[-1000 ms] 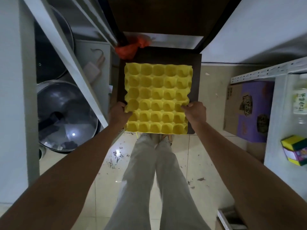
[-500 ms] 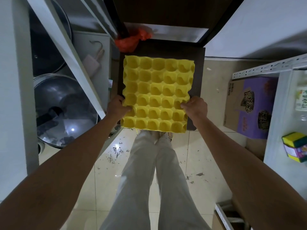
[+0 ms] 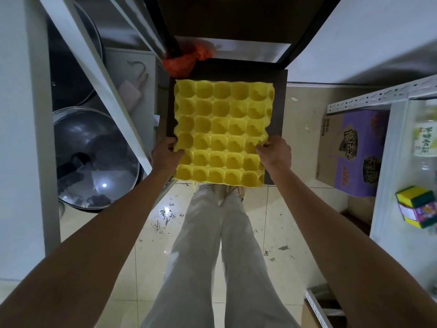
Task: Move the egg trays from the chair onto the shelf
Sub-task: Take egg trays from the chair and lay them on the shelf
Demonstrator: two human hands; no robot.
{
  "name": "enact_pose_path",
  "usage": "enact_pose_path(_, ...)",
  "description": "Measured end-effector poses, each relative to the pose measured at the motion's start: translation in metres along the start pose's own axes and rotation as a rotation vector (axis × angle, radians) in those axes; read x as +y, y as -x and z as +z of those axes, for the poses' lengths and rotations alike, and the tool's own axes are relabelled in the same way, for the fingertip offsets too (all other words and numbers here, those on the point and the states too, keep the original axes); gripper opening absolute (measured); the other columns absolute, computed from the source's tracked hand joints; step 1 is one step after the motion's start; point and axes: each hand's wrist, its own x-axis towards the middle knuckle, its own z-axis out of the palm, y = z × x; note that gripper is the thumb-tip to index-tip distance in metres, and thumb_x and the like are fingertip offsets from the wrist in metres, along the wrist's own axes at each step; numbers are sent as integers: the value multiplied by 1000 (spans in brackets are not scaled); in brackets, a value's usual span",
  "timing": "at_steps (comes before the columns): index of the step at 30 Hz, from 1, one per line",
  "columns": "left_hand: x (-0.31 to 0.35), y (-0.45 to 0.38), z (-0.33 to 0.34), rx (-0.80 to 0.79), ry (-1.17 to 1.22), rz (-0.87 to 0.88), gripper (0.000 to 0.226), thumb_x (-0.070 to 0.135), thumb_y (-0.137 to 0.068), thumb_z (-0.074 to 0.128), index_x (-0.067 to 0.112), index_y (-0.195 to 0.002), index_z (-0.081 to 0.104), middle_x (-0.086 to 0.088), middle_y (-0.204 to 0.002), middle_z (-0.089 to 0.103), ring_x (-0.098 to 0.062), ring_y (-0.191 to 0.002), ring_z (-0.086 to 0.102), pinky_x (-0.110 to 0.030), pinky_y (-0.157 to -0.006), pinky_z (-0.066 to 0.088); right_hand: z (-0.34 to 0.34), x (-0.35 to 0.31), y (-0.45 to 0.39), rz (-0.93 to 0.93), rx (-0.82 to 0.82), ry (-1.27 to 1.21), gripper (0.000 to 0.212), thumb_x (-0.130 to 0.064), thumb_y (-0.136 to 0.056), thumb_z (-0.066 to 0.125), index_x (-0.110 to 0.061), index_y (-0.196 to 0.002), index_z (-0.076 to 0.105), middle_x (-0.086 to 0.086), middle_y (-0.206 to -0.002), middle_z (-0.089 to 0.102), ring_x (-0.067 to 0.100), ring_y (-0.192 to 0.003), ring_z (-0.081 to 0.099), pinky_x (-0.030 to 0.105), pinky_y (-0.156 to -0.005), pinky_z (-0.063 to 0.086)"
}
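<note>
A yellow egg tray (image 3: 222, 129), empty cups up, is held over the dark brown chair seat (image 3: 277, 102) in front of me. My left hand (image 3: 165, 155) grips its left edge near the front corner. My right hand (image 3: 275, 155) grips the right edge at the same height. The tray's near edge sticks out past the seat's front, above my shoes. Whether more trays lie under it I cannot tell. White shelves stand on both sides: a shelf post (image 3: 94, 74) on the left, a perforated shelf rail (image 3: 378, 97) on the right.
Glass pot lids (image 3: 94, 157) lean in the left shelf. An orange plastic bag (image 3: 186, 59) lies behind the chair. A purple-printed cardboard box (image 3: 352, 150) stands on the floor right, sponges (image 3: 417, 209) and a bottle (image 3: 425, 136) on the right shelf. My legs (image 3: 212, 245) stand on dirty tiles.
Both hands have lifted the yellow tray slightly and drawn it toward me; its near edge now overhangs the chair's front more. The grips are unchanged.
</note>
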Motion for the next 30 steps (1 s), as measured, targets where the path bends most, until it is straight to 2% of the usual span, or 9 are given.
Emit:
enact_pose_path(5,-3,9,-1,27,-18,30,25,15,-86,71,10,-110,75,-14,-96,74,-33,-94,68,-40,-87,54,5,1,9,-35,62,-109,19,-27,-82,66,-14,-96,66,-1,-85,62,24,-81,56,28,-57,34)
enact_pose_path(10,-6,13,-7,55,-57,26,39,17,-86,73,9,-124,71,-14,-118,71,-31,-105,66,-37,-89,53,8,7,12,-28,22,-132,28,-33,-84,68,-15,-105,62,-4,-86,61,22,-81,54,31,-70,37)
enact_pose_path(12,-6,12,-7,27,-79,19,36,17,-84,74,10,-119,72,-12,-113,71,-27,-97,67,-31,-81,49,7,10,8,-33,7,-109,27,-33,-86,66,-16,-106,61,-4,-87,61,23,-82,53,31,-72,37)
enact_pose_path(14,-5,13,-7,28,-83,10,32,18,-83,75,10,-114,74,-11,-106,71,-23,-88,64,-32,-79,51,5,12,5,-51,-12,-86,26,-32,-88,65,-16,-108,60,-4,-89,60,23,-83,52,31,-74,35)
enact_pose_path(19,1,21,-8,48,-34,-64,42,28,-81,77,18,-122,72,-3,-118,74,-26,-104,69,-35,-90,53,4,14,1,-44,-78,-128,32,-29,-93,60,-8,-117,57,1,-98,61,24,-90,56,34,-76,42)
enact_pose_path(23,0,21,-13,-35,16,-165,40,29,-69,85,21,-106,71,-5,-102,77,-29,-96,75,-43,-89,61,-1,11,-3,-25,-131,-97,33,-24,-92,60,-4,-119,56,5,-99,60,27,-92,57,35,-76,41)
enact_pose_path(26,-2,20,-16,-93,44,-218,45,20,-67,88,14,-108,70,-11,-103,75,-34,-97,75,-50,-88,63,-5,9,-5,-43,-162,-77,27,-25,-88,63,-5,-105,57,6,-91,59,28,-86,58,34,-74,41)
enact_pose_path(28,-3,22,-16,-160,19,-218,39,15,-69,89,12,-102,68,-12,-106,71,-33,-101,73,-46,-88,63,-7,7,-7,-63,-195,-85,22,-24,-86,65,-9,-96,52,7,-85,55,26,-80,56,35,-72,41)
enact_pose_path(30,-4,24,-15,-233,39,-235,30,9,-72,88,14,-90,64,-13,-105,69,-31,-100,73,-36,-76,64,-9,4,-8,-76,-224,-103,22,-23,-86,66,-10,-95,50,7,-83,54,24,-78,54,35,-71,40)
